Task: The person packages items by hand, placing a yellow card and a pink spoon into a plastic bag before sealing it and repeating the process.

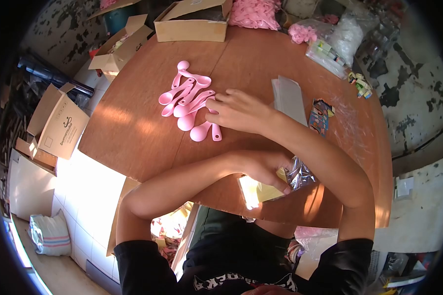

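pink spoons (200,133) in loose overlapping pile on table (147,142). r hand (241,112) at pile, fingers curled by handles; can't tell if gripping any. l hand (263,168) grasping clear packet (270,191) nr table edge. best: pinch 1 handle only, ease it off neighbours, lift w/o dragging rest. light l grip, else packet may crease.

Carton at left (59,125): lowercase brand word printed on the side, apparently beginning "bum", rest not resolved; curled logo above it. Black shirt (231,265): white capitals across the front, "OCK" legible, neighbouring letters unclear. Blue printed card (318,122) on the counter (147,147): lettering too small to read.
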A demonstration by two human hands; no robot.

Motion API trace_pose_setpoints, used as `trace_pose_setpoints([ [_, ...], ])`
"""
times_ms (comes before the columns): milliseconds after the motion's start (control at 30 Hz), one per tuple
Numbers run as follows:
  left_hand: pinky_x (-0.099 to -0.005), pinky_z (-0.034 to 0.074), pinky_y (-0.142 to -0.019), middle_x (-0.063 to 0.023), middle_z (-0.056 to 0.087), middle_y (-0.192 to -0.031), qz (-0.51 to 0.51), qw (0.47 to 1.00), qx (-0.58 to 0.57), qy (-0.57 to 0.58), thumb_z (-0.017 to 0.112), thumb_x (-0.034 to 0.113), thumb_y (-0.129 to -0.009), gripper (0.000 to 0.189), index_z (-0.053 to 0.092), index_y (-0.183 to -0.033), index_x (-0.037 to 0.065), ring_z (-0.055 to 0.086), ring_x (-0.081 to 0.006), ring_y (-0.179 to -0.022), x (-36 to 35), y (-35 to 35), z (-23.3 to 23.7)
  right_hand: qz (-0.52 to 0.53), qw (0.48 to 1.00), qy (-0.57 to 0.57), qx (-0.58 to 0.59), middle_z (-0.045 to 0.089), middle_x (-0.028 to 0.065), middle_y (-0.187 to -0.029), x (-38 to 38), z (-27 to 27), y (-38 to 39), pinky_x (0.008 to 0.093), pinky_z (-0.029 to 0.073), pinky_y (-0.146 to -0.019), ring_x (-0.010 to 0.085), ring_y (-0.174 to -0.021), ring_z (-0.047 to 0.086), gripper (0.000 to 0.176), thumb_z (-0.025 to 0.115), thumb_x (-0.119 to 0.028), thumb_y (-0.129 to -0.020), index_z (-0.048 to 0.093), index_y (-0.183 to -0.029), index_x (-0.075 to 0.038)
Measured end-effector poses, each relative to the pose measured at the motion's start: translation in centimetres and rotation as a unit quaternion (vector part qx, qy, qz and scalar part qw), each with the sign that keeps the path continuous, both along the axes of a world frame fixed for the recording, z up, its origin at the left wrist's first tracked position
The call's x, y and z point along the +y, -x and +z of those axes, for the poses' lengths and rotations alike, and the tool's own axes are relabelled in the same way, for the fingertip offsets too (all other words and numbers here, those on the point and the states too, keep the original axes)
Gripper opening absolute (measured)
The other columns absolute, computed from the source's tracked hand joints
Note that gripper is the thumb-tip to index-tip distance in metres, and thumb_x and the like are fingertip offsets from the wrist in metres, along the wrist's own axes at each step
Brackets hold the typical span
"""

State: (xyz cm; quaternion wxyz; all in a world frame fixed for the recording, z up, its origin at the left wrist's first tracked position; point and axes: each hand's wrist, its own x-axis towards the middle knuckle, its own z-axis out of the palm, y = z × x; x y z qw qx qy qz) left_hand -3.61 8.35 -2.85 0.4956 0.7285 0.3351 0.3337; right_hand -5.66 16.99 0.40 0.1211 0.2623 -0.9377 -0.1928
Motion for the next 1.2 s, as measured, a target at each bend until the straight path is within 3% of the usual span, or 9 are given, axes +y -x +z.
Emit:
trace_pose_setpoints([
  [233,-0.0307,0.045,-0.085,-0.007,0.068,-0.097,-0.006,1.0,-0.014,0.016,0.074,0.016,-0.082,0.027,0.065,-0.102,0.001,0.058,-0.0139,-0.092,0.0,-0.1,0.5,0.005,0.923,0.382,-0.05,0.063,0.0111,-0.094,1.4,0.6,-1.1,0.0381,0.052,-0.079,0.0315,-0.085,0.063,0.018,0.062,-0.004,-0.078,0.067,-0.096,-0.005],
  [367,-0.0303,0.045,-0.087,-0.0064,0.068,-0.098,-0.004,1.0,-0.011,0.018,0.073,0.018,-0.084,0.03,0.064,-0.106,0.0,0.057,-0.0126,-0.092,0.2,-0.1,0.0,-0.074,0.878,0.471,-0.034,0.068,0.0114,-0.096,1.6,3.0,-3.6,0.0341,0.052,-0.073,0.0241,-0.086,0.067,0.015,0.062,-0.004,-0.083,0.067,-0.097,-0.001],
  [433,-0.0299,0.045,-0.088,-0.0061,0.068,-0.099,-0.01,1.0,-0.013,0.026,0.073,0.018,-0.084,0.031,0.064,-0.108,0.0,0.057,-0.0126,-0.093,0.1,0.0,0.4,-0.115,0.809,0.576,0.02,0.07,0.0058,-0.097,1.3,5.5,-6.7,0.027,0.051,-0.072,0.0136,-0.082,0.066,0.015,0.066,-0.008,-0.085,0.068,-0.099,-0.002],
  [467,-0.0296,0.044,-0.089,-0.0059,0.068,-0.1,-0.015,0.999,-0.015,0.034,0.073,0.019,-0.084,0.033,0.064,-0.109,0.001,0.057,-0.0125,-0.094,0.0,0.0,0.5,-0.081,0.821,0.557,0.098,0.069,0.0051,-0.096,2.4,5.6,-7.7,0.0253,0.051,-0.072,0.0109,-0.081,0.065,0.029,0.067,-0.007,-0.086,0.06,-0.114,-0.002],
  [533,-0.0294,0.044,-0.09,-0.0054,0.068,-0.1,0.011,0.999,-0.031,0.011,0.073,0.019,-0.084,0.033,0.063,-0.111,0.001,0.057,-0.0126,-0.095,-0.1,-0.1,0.2,-0.121,0.725,0.662,0.144,0.069,0.0108,-0.091,2.9,7.3,-10.8,0.0269,0.053,-0.074,0.0139,-0.084,0.067,0.049,0.065,-0.003,-0.086,0.043,-0.129,0.001],
  [633,-0.0289,0.044,-0.09,-0.0045,0.068,-0.101,0.063,0.996,-0.06,0.007,0.073,0.018,-0.085,0.033,0.063,-0.112,0.002,0.057,-0.0112,-0.097,-0.3,-0.5,1.0,-0.103,0.67,0.702,0.218,0.068,0.0152,-0.096,4.1,7.7,-15.0,0.0276,0.053,-0.076,0.0165,-0.087,0.067,0.067,0.063,0.001,-0.087,0.023,-0.14,-0.002],
  [700,-0.0288,0.044,-0.09,-0.004,0.066,-0.103,0.153,0.984,-0.089,-0.011,0.073,0.018,-0.085,0.033,0.063,-0.112,0.002,0.057,-0.0096,-0.097,-0.2,-0.7,1.4,-0.129,0.646,0.706,0.26,0.066,0.0173,-0.099,3.9,6.9,-17.3,0.0283,0.054,-0.077,0.0176,-0.087,0.066,0.068,0.063,0.003,-0.087,0.021,-0.14,-0.002],
  [967,-0.0283,0.047,-0.087,-0.0033,0.067,-0.099,0.22,0.973,-0.075,-0.018,0.073,0.017,-0.085,0.033,0.062,-0.112,0.002,0.059,-0.0097,-0.094,-0.2,-1.1,1.8,-0.167,0.521,0.773,0.321,0.064,0.0182,-0.103,3.8,3.1,-20.7,0.0296,0.056,-0.074,0.0185,-0.087,0.066,0.063,0.062,0.004,-0.088,0.024,-0.138,-0.003],
  [1200,-0.0266,0.047,-0.083,-0.0018,0.067,-0.098,0.241,0.967,-0.042,0.064,0.073,0.017,-0.085,0.034,0.062,-0.113,0.002,0.058,-0.0079,-0.092,-0.2,-1.1,2.2,-0.196,0.519,0.777,0.299,0.063,0.0167,-0.103,4.2,1.5,-21.4,0.0304,0.057,-0.074,0.0178,-0.087,0.065,0.06,0.06,0.004,-0.088,0.025,-0.137,-0.003],
])
